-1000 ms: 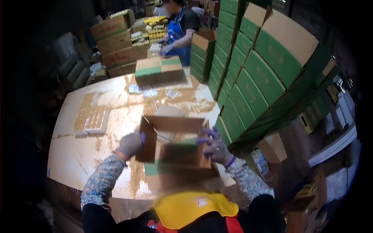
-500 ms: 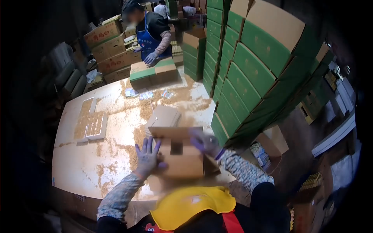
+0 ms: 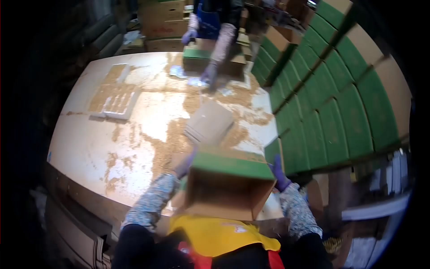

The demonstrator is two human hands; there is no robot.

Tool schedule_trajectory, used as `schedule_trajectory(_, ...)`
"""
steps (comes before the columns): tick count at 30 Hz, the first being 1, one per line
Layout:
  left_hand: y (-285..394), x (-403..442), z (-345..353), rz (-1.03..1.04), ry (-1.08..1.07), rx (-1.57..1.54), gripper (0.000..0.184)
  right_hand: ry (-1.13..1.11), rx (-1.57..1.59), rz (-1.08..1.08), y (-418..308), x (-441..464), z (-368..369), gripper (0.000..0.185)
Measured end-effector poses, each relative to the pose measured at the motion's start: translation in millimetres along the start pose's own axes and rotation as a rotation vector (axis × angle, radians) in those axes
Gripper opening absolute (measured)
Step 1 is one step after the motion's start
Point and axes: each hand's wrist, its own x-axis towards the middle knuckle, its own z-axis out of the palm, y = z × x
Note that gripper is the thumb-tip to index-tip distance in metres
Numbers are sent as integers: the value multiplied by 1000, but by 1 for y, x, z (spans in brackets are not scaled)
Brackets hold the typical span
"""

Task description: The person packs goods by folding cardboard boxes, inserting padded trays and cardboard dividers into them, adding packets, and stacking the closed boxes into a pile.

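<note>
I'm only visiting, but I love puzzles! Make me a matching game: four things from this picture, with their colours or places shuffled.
Things:
1. Open box
2. Flat cardboard pile
3. Co-worker's apron
4. Camera wearer's bib

Colours or places:
A. Yellow
B. Lying flat on the table
C. Between the person's left hand and right hand
D. Blue

Right pairs: 1-C, 2-B, 3-D, 4-A.
</note>
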Motion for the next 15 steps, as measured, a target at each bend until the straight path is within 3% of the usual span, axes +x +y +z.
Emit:
schedule_trajectory(1, -7, -1, -10, -18, 22, 6, 43, 161, -198, 6, -7, -5, 7, 86)
schedule_trajectory(2, 28, -14, 9, -57, 151, 633, 42, 61, -189, -103, -14, 0, 53, 72)
schedule_trajectory(3, 44, -19, 15, -145, 262, 1255, 41, 165, -763, -283, 2, 9, 42, 62)
schedule_trajectory(4, -22, -19, 2, 4, 363, 1223, 39, 391, -1338, -413, 17, 19, 32, 58)
schedule_trajectory(6, -47, -24, -41, 137, 453, 1206, 37, 574, -1071, -238, 24, 28, 36, 43)
schedule_trajectory(8, 51, -32, -64, -201, 355, 1108, 29, 544, -1219, -328, 21, 29, 36, 43)
schedule_trajectory(9, 58, -24, -125, -87, 583, 1074, 26, 520, -1229, -317, 19, 33, 36, 44)
schedule_trajectory(10, 38, -1, -209, -35, 1032, 808, 28, 524, -1236, -266, 17, 31, 40, 44)
schedule_trajectory(11, 25, 9, -298, 164, 1273, 837, 29, 560, -1236, -227, 15, 30, 44, 44)
schedule_trajectory(12, 22, 9, -383, -1, 1301, 581, 29, 658, -1214, -246, 10, 32, 54, 44)
schedule_trajectory(14, 59, 23, -452, -312, 1177, -387, 35, 578, -1373, -104, -4, 32, 77, 45)
schedule_trajectory(15, 39, 38, -485, -234, 974, -538, 35, 582, -1268, -90, -4, 33, 83, 46)
